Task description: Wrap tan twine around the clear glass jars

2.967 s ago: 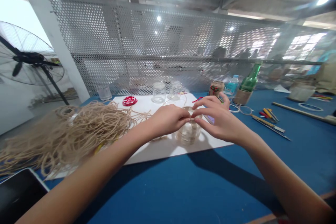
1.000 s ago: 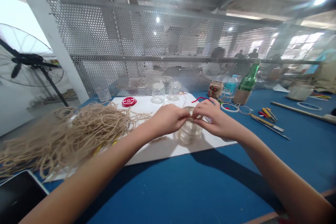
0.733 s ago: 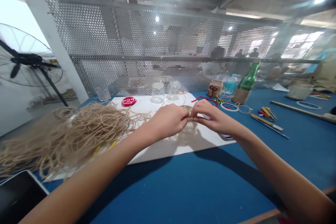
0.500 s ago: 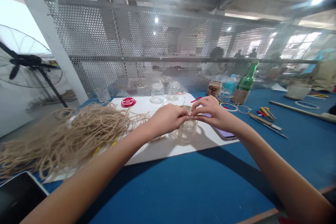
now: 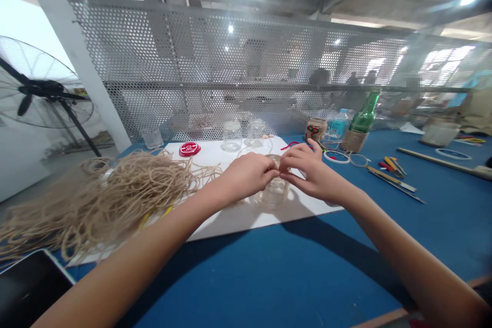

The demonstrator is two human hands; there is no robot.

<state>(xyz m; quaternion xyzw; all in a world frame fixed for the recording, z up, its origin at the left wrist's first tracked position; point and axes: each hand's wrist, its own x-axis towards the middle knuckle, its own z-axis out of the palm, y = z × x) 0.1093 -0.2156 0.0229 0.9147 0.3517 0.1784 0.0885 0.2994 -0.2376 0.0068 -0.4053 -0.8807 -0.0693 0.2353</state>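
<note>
Since three seconds ago, the spread fingers of the right hand (image 5: 305, 170) have drawn in closer together, while the left hand (image 5: 251, 177) has stayed in nearly the same spot. Both hands now meet at the near side of the rim of a clear glass jar (image 5: 273, 196), which stands upright on a white sheet (image 5: 223, 223) laid over the blue table (image 5: 249, 277). Each has thumb and forefinger closed in a pinch, the right hand's other fingers loosely raised; what lies between the fingertips is too small to tell. A large tangled heap of twine (image 5: 134, 184) spreads beside the left forearm. Beyond the hands sit a red lid (image 5: 189, 149) and two more clear jars (image 5: 232, 137).
</note>
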